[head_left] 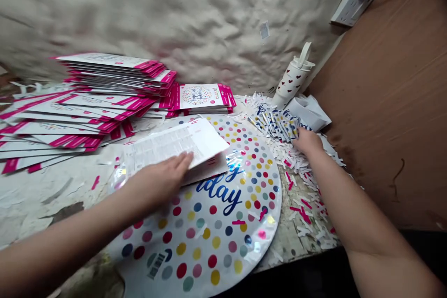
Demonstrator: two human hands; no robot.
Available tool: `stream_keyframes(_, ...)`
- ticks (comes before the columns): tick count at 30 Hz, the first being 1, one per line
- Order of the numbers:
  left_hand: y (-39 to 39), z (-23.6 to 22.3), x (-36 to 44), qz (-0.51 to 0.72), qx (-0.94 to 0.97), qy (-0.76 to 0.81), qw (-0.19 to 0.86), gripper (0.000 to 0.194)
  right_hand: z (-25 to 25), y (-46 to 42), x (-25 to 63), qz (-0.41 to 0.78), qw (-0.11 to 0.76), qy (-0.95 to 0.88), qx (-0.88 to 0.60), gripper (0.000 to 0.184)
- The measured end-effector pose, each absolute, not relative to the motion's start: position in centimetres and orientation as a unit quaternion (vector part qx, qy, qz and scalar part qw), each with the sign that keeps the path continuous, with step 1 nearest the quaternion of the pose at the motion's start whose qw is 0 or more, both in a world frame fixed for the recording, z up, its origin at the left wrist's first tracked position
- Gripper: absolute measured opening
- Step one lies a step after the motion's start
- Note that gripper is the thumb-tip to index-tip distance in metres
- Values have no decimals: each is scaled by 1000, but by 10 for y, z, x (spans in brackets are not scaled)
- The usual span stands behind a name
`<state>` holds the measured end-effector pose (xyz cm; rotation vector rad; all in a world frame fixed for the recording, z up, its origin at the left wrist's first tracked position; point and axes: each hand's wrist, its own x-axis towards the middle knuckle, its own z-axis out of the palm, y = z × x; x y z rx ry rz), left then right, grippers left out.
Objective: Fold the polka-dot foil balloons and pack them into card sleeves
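My left hand (166,174) is closed over the near edge of a folded white printed card (174,146); its thumb is hidden. The card gapes a little at its right side. Beneath it lies a large flat round foil balloon (195,247), white with coloured dots and blue lettering. Over on the right, my right hand (309,142) pinches the right end of a row of folded dotted foil balloons (277,125). These overlap one another on white paper scraps. My right fingertips are partly hidden.
Pink-and-white printed card packets (111,72) are stacked at the back left, beside a smaller pile (200,98). A white bottle with hearts (293,77) stands by rolled white paper (310,111). White and pink paper scraps (307,212) litter the right. A power strip (352,4) hangs on the brown board.
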<state>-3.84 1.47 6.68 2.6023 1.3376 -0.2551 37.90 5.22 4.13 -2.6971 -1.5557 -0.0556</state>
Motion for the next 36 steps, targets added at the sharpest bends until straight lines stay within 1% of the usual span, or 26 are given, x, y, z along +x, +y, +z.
stream_keyframes(2, -21, 65, -35, -78, 883, 444, 134, 62, 55, 47, 372, -41, 13, -493, -869, 41)
stream_keyframes(3, -38, 63, -32, -86, 879, 439, 166, 59, 62, 41, 364, -59, 17, -491, -869, 42)
stream_keyframes(5, -64, 59, -25, -80, 864, 427, 255, 54, 73, 19, 331, -101, 42, -513, -852, 45)
stream_keyframes(7, -70, 55, -16, -11, 819, 427, 383, 61, 74, -15, 280, -134, 95, -601, -782, 46)
stream_keyframes(9, -62, 50, -6, 113, 710, 432, 545, 63, 66, -54, 225, -104, 142, -725, -666, 43)
stream_keyframes(10, -55, 46, -1, 172, 635, 433, 616, 60, 60, -72, 202, -81, 165, -780, -598, 41)
stream_keyframes(12, -44, 40, 5, 249, 498, 434, 708, 49, 50, -96, 176, -37, 217, -836, -503, 35)
stream_keyframes(14, -40, 37, 6, 250, 436, 434, 748, 38, 46, -100, 178, -5, 289, -810, -510, 36)
stream_keyframes(16, -41, 39, 4, 192, 443, 413, 772, 30, 47, -90, 199, 60, 359, -727, -583, 53)
stream_keyframes(17, -42, 42, 3, 160, 461, 392, 780, 30, 49, -82, 212, 133, 382, -684, -607, 64)
stream_keyframes(18, -42, 46, 1, 133, 482, 366, 785, 30, 50, -75, 224, 243, 388, -649, -607, 71)
stream_keyframes(19, -41, 50, -2, 116, 505, 340, 785, 32, 49, -70, 235, 378, 375, -615, -581, 73)
stream_keyframes(20, -40, 52, -4, 113, 531, 318, 777, 36, 47, -66, 242, 512, 347, -576, -534, 69)
stream_keyframes(21, -37, 53, -8, 118, 568, 301, 757, 39, 43, -65, 248, 622, 315, -531, -481, 61)
stream_keyframes(22, -35, 53, -13, 123, 622, 294, 716, 42, 38, -67, 252, 697, 291, -484, -443, 53)
stream_keyframes(23, -34, 50, -18, 122, 691, 291, 650, 44, 32, -70, 255, 735, 285, -437, -433, 45)
stream_keyframes(25, -35, 41, -29, 81, 838, 278, 463, 44, 20, -79, 260, 727, 332, -352, -488, 35)
stream_keyframes(27, -44, 32, -35, 3, 921, 274, 277, 50, 11, -87, 266, 675, 387, -288, -558, 31)
stream_keyframes(29, -56, 27, -30, -53, 939, 302, 156, 54, 6, -92, 270, 639, 418, -257, -592, 31)
stream_keyframes(31, -64, 29, -15, -62, 939, 326, 93, 47, 6, -93, 270, 624, 436, -258, -594, 33)
stream_keyframes(32, -64, 32, -6, -54, 942, 321, 82, 40, 6, -93, 269, 617, 445, -263, -593, 35)
stream_keyframes(36, -47, 37, 22, -5, 964, 241, 111, 20, 5, -92, 261, 578, 469, -280, -606, 39)
